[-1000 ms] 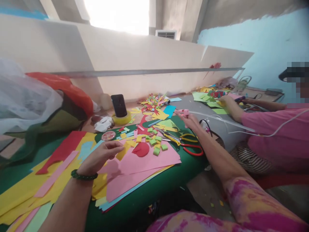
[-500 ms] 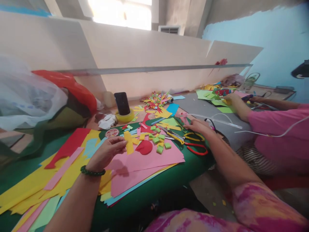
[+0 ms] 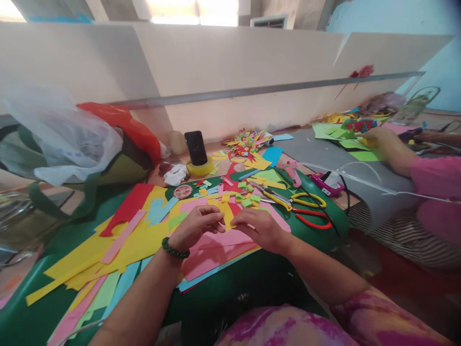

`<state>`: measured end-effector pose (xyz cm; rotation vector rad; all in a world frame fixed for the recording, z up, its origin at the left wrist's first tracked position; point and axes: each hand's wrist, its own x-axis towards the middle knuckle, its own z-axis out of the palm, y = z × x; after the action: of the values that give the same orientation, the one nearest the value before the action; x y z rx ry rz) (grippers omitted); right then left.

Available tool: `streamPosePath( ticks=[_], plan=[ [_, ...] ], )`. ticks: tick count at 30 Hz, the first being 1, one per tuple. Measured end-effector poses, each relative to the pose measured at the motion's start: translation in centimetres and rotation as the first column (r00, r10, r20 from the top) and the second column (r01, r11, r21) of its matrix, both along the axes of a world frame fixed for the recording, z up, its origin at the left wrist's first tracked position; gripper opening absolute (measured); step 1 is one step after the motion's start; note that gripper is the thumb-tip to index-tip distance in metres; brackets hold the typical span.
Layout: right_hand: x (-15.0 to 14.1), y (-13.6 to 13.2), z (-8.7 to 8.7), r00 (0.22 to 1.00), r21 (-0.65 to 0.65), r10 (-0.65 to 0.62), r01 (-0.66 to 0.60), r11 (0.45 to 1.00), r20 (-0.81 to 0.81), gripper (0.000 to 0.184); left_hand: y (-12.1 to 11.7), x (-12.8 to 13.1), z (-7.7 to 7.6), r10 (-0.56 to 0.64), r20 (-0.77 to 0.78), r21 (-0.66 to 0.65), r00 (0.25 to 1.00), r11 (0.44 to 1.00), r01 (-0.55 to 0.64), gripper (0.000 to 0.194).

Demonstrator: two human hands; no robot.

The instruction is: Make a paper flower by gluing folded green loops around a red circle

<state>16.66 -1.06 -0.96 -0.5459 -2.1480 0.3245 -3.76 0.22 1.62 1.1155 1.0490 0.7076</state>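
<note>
My left hand (image 3: pixel 196 222), a beaded bracelet at its wrist, pinches a small yellow paper strip (image 3: pixel 226 212) between thumb and fingers. From the other side, my right hand (image 3: pixel 262 228) has its fingertips closed on the strip's right edge. Both hands are over a stack of pink paper sheets (image 3: pixel 212 257). Just beyond them are small green paper pieces (image 3: pixel 248 202) with yellow ones among them. The red paper disc is mostly hidden by my hands. A pink glue gun (image 3: pixel 292 173) lies farther back on the right.
Right of my hands lie a yellow utility knife (image 3: pixel 278 199) and scissors with red handles (image 3: pixel 313 219). Yellow sheets (image 3: pixel 140 247) spread left. A phone (image 3: pixel 196 148) stands by a tape roll (image 3: pixel 200 168). At far right, another person's arm (image 3: pixel 394 151) reaches over green paper.
My right hand has come from near the glue gun to the yellow strip. My left hand has shifted right with the strip. The view has tilted downward.
</note>
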Motion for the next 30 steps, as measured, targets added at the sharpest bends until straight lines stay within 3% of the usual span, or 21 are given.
streamPosePath(
  ticks=[4, 7, 9, 11, 15, 21, 30],
  plan=[
    [0.1, 0.6, 0.2, 0.988, -0.305, -0.065, 0.019, 0.952, -0.141, 0.022, -0.3, 0.2, 0.3, 0.025, -0.111, 0.156, 0.994, 0.988, -0.007, 0.026],
    [-0.2, 0.9, 0.2, 0.969, -0.563, -0.142, 0.002, 0.826, -0.204, 0.033, -0.6, 0.6, 0.5, 0.025, -0.182, 0.262, 0.983, 0.965, 0.024, 0.025],
    [-0.4, 1.2, 0.0, 0.957, -0.656, -0.168, -0.03, 0.754, -0.237, 0.039, -0.8, 0.9, 0.4, 0.021, -0.209, 0.297, 0.978, 0.954, 0.043, 0.025],
    [-0.4, 1.5, -0.1, 0.95, -0.692, -0.189, -0.038, 0.72, -0.249, 0.042, -0.9, 1.0, 0.3, 0.017, -0.231, 0.322, 0.973, 0.945, 0.06, 0.024],
    [-0.4, 1.7, -0.1, 0.941, -0.704, -0.235, -0.006, 0.71, -0.245, 0.042, -0.9, 1.1, 0.2, 0.007, -0.276, 0.366, 0.961, 0.925, 0.098, 0.022],
    [-0.5, 1.5, 0.0, 0.937, -0.784, -0.221, -0.082, 0.615, -0.272, 0.043, -1.0, 1.2, 0.3, 0.008, -0.285, 0.398, 0.958, 0.911, 0.111, 0.021],
    [-0.7, 1.5, -0.1, 0.928, -0.793, -0.233, -0.099, 0.601, -0.292, 0.039, -1.0, 1.3, 0.3, -0.001, -0.315, 0.43, 0.949, 0.892, 0.143, 0.019]
  ],
)
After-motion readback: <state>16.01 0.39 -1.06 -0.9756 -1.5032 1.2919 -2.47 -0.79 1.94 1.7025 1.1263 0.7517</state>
